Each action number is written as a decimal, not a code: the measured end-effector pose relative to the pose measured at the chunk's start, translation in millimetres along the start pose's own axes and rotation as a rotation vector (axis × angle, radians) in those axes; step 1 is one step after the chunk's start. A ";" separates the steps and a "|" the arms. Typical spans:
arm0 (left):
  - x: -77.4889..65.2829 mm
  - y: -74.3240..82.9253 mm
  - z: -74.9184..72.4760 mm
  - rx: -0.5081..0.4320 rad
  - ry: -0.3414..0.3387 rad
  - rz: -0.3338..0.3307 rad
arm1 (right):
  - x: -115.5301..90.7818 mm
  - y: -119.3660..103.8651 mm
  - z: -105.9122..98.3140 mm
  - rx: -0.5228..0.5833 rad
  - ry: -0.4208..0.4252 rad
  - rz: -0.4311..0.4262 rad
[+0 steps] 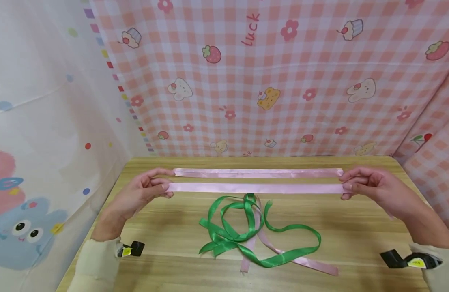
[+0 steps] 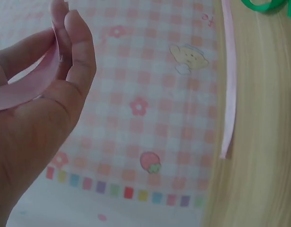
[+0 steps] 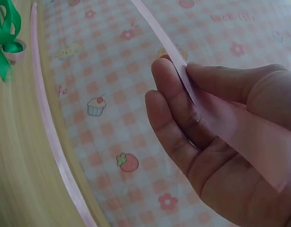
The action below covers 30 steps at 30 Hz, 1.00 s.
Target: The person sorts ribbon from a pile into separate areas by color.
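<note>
A pink satin ribbon is stretched level between the two hands, raised over the table. The left hand pinches one end between thumb and fingers; in the left wrist view a loose tail of this ribbon runs back along the palm. At the other end the right hand pinches it the same way, its tail lying across the palm in the right wrist view. Behind it, a second pink ribbon strip lies straight along the back of the table.
A loose tangle of green ribbon lies mid-table, with pink ribbon mixed in. The wooden table meets a pink checked cloth at its back edge. A white patterned cloth hangs at left.
</note>
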<state>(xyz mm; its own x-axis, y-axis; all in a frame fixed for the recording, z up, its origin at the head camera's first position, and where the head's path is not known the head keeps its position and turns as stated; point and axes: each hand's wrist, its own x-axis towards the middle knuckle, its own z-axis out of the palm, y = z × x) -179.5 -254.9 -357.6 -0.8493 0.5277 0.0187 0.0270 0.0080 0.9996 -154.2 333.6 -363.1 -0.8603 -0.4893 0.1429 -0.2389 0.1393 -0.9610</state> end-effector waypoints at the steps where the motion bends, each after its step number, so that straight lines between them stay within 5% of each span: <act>1: -0.5 -1.8 -2.0 -0.016 0.003 -0.003 | -1.6 3.2 -1.4 0.009 0.002 0.004; 11: -8.9 -23.7 -24.9 -0.004 0.059 -0.067 | -17.9 26.9 -19.2 -0.064 0.001 0.109; 18: -10.2 -30.3 -30.4 0.012 0.225 -0.122 | -23.5 40.0 -27.6 -0.051 -0.014 0.122; 22: -13.4 -36.5 -37.5 -0.026 0.235 -0.123 | -27.1 50.0 -33.9 -0.005 -0.005 0.130; 30: -13.9 -62.2 -49.1 -0.081 0.307 -0.179 | -37.1 79.3 -43.4 0.127 0.134 0.219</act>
<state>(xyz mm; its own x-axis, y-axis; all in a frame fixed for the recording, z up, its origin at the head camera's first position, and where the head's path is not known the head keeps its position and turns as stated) -195.3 -304.4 -419.0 -0.9558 0.2444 -0.1634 -0.1677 0.0032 0.9858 -160.7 400.1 -434.3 -0.9392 -0.3400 -0.0491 0.0100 0.1157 -0.9932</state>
